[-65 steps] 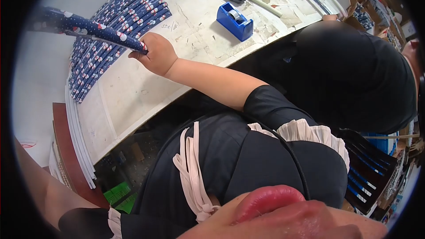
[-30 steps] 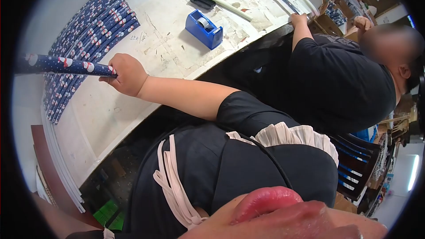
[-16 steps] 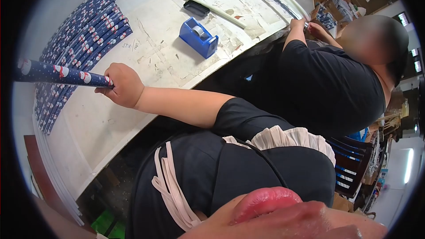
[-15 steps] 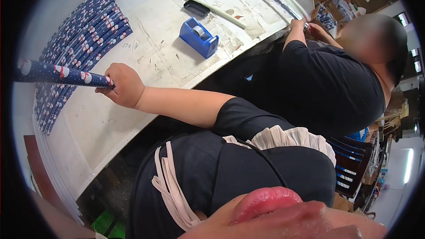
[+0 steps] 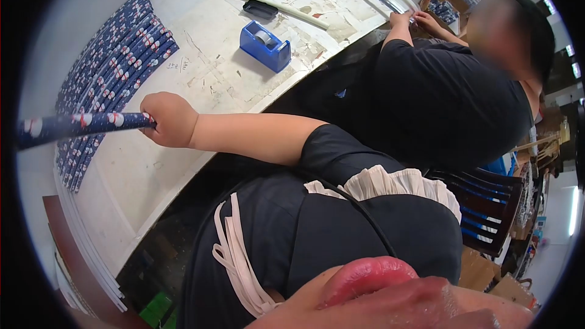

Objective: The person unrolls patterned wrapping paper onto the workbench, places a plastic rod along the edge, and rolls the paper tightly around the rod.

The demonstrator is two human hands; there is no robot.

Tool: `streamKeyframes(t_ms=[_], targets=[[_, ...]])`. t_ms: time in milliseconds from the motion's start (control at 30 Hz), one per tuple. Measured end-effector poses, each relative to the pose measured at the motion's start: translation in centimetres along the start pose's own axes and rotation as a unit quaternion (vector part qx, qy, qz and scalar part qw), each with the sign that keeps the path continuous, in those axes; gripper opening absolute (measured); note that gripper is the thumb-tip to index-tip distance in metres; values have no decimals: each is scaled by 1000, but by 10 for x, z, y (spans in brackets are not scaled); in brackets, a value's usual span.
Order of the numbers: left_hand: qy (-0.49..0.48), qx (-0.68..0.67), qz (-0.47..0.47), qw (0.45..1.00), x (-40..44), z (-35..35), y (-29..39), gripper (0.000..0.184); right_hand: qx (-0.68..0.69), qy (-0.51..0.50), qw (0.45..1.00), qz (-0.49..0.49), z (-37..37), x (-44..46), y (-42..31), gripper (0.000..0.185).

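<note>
My right hand (image 5: 170, 120) is closed round the near end of a dark blue tube (image 5: 91, 123) with a snowman print, which reaches to the left edge of the view over the white table (image 5: 134, 176). Just beyond it, a row of several similar snowman-patterned tubes (image 5: 125, 55) lies side by side on the table. To the right of these sit a blue tape dispenser (image 5: 265, 47) and a black tray-like object (image 5: 260, 9). My left hand is out of view.
Long pale strips (image 5: 244, 1) lie along the table's far side. A co-worker (image 5: 451, 97) in black sits at the right, both hands on a long strip at the table edge. A dark slatted chair (image 5: 487, 207) stands behind. Pale strips (image 5: 91, 256) line the left side.
The view has swung right, bringing in more of the co-worker, whose two hands have come together at the strip. The tube in my right hand has tilted, its far end now lower in view.
</note>
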State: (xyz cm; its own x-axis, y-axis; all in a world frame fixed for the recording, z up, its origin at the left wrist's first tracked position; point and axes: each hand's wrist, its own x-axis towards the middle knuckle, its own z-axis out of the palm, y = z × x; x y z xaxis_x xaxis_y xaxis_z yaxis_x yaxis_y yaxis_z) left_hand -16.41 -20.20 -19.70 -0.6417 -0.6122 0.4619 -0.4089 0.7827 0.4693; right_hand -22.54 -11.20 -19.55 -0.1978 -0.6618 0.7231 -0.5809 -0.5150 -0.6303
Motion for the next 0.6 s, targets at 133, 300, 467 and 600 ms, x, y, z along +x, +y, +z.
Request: streamKeyframes(t_ms=[133,300,467,600], targets=[[69,-57,-41,995,-24,-68,-17,41,-30,23,995,-96,-20,4,-17,29],[162,-153,-79,972,-55,-150,-31,41,-90,-19,986,-136,-60,4,-33,36],[251,-252,-95,930,-86,-223,-46,42,-93,-32,981,-166,-88,-2,-39,39],[322,-335,-83,881,-116,-279,-57,42,-94,-127,973,-166,-107,-19,-49,37]])
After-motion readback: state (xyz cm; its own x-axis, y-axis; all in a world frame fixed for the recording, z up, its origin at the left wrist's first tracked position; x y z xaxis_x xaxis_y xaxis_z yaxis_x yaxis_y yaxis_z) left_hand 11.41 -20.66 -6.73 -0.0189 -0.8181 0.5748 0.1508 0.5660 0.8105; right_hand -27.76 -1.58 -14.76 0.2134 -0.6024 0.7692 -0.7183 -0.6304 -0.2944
